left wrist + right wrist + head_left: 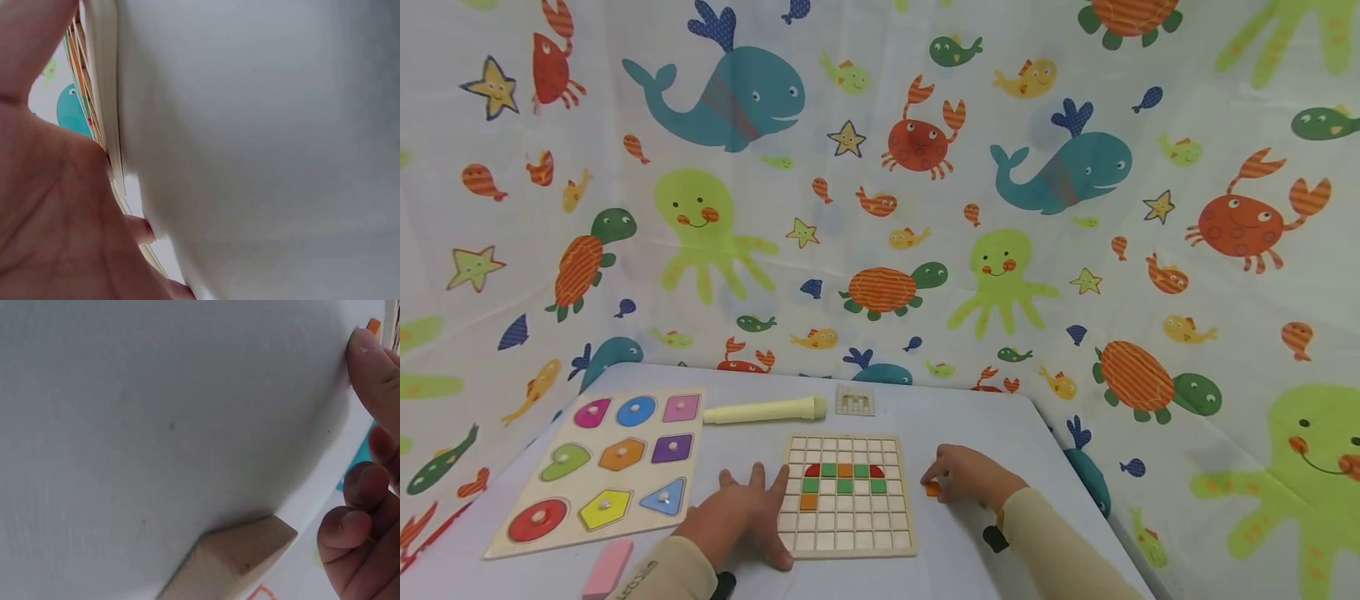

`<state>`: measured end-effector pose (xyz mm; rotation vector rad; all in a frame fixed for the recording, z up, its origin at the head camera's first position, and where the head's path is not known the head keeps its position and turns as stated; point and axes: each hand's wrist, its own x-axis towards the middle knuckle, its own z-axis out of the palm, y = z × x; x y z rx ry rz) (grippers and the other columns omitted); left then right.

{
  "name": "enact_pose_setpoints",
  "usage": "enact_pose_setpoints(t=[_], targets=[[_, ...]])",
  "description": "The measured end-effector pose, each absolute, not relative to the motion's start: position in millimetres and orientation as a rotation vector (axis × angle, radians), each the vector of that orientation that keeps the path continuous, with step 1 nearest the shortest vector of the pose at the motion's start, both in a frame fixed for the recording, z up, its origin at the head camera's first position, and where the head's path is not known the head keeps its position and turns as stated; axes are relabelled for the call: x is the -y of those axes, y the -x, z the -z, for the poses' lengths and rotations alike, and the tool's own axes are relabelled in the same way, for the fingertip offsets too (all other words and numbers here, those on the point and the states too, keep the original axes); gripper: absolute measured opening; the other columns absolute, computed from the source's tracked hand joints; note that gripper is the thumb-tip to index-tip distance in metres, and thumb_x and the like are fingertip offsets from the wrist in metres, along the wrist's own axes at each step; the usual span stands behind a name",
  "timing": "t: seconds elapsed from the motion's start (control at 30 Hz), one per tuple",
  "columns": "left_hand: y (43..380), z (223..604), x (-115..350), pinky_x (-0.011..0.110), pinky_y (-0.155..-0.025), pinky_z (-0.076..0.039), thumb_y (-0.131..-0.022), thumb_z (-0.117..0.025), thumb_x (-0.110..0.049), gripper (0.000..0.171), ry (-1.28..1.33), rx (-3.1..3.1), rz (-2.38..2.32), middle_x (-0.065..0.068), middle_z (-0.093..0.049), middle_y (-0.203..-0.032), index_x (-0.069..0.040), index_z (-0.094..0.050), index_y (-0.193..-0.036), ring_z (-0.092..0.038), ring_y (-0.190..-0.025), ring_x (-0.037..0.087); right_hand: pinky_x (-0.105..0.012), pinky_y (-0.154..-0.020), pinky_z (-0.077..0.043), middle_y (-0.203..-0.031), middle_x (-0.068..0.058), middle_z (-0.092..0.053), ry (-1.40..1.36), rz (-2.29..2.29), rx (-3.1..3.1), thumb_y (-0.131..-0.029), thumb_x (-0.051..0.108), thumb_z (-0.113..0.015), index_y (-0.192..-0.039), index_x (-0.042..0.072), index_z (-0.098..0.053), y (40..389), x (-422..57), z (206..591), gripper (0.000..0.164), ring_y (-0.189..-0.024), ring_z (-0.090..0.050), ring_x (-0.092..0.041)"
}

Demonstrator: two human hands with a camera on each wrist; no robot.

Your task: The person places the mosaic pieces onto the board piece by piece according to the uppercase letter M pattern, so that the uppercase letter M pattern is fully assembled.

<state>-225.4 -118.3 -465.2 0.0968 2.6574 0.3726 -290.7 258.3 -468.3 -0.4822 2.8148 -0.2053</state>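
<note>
A square wooden grid board [847,533] lies on the white table, with several green, orange and red tiles [845,486] set in its upper rows. At its left edge rests my left hand [741,512], fingers spread and thumb by the lower left corner. In the left wrist view the palm [56,206] lies beside the board's pale side [107,75]. To the right of the board, my right hand [973,479] pinches a small orange tile [932,489] at the table surface. The right wrist view shows that orange tile [374,325] just past the thumb tip, the other fingers curled.
A shape puzzle board [576,483] with knobbed pieces lies left. Behind the grid board are a pale yellow stick [763,411] and a small pattern card [855,400]. A pink block [607,568] sits near my left sleeve. A wooden block [234,556] shows near my right hand.
</note>
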Motion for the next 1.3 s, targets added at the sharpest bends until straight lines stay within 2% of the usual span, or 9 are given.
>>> enact_pose_setpoints(t=[0.13, 0.23, 0.4, 0.7, 1.13, 1.3], targets=[[226.9, 465.7, 117.7, 0.099, -0.098, -0.019, -0.052, -0.099, -0.068, 0.142, -0.094, -2.65, -0.37, 0.03, -0.018, -0.173, -0.02, -0.031, -0.167, -0.006, -0.149, 0.076, -0.028, -0.082, -0.053, -0.093, 0.012, -0.057, 0.503, 0.239, -2.865, -0.083, 0.03, -0.093, -0.103, 0.031, -0.085, 288.6, -259.1, 474.6, 0.022, -0.088, -0.054, -0.008], [228.3, 465.9, 116.9, 0.099, -0.098, -0.018, -0.051, -0.099, -0.068, 0.143, -0.093, -2.643, -0.37, 0.03, -0.017, -0.173, -0.02, -0.031, -0.167, -0.005, -0.149, 0.076, -0.027, -0.078, -0.05, -0.092, 0.01, -0.054, 0.501, 0.252, -2.909, -0.081, 0.037, -0.094, -0.096, 0.028, -0.084, 286.5, -259.1, 478.9, 0.02, -0.086, -0.052, -0.009], [229.5, 466.0, 116.2, 0.099, -0.099, -0.017, -0.052, -0.1, -0.067, 0.143, -0.082, -2.634, -0.382, 0.03, -0.016, -0.174, -0.02, -0.03, -0.168, -0.004, -0.15, 0.076, -0.025, -0.074, -0.047, -0.092, 0.01, -0.052, 0.518, 0.214, -2.96, -0.08, 0.04, -0.094, -0.087, 0.027, -0.081, 284.8, -256.0, 478.2, 0.02, -0.082, -0.051, -0.009], [225.6, 461.3, 115.8, 0.099, -0.099, -0.018, -0.054, -0.099, -0.066, 0.14, -0.098, -2.632, -0.377, 0.031, -0.016, -0.173, -0.019, -0.03, -0.167, -0.004, -0.15, 0.076, -0.026, -0.074, -0.049, -0.096, 0.007, -0.052, 0.424, 0.263, -3.031, -0.082, 0.041, -0.093, -0.089, 0.025, -0.081, 281.7, -250.4, 474.1, 0.021, -0.086, -0.051, -0.011], [225.2, 460.1, 118.8, 0.099, -0.099, -0.017, -0.055, -0.1, -0.064, 0.14, -0.106, -2.643, -0.387, 0.034, -0.016, -0.172, -0.017, -0.031, -0.167, -0.004, -0.148, 0.078, -0.023, -0.064, -0.045, -0.094, 0.004, -0.051, 0.35, 0.4, -3.223, -0.08, 0.047, -0.093, -0.085, 0.027, -0.078, 276.2, -226.1, 463.5, 0.026, -0.077, -0.05, -0.011], [225.5, 459.7, 118.3, 0.099, -0.099, -0.017, -0.056, -0.1, -0.064, 0.139, -0.109, -2.64, -0.386, 0.034, -0.016, -0.172, -0.017, -0.03, -0.167, -0.004, -0.148, 0.078, -0.024, -0.066, -0.045, -0.095, 0.003, -0.052, 0.32, 0.433, -3.19, -0.079, 0.048, -0.093, -0.083, 0.028, -0.078, 274.9, -215.0, 466.0, 0.025, -0.08, -0.051, -0.011]])
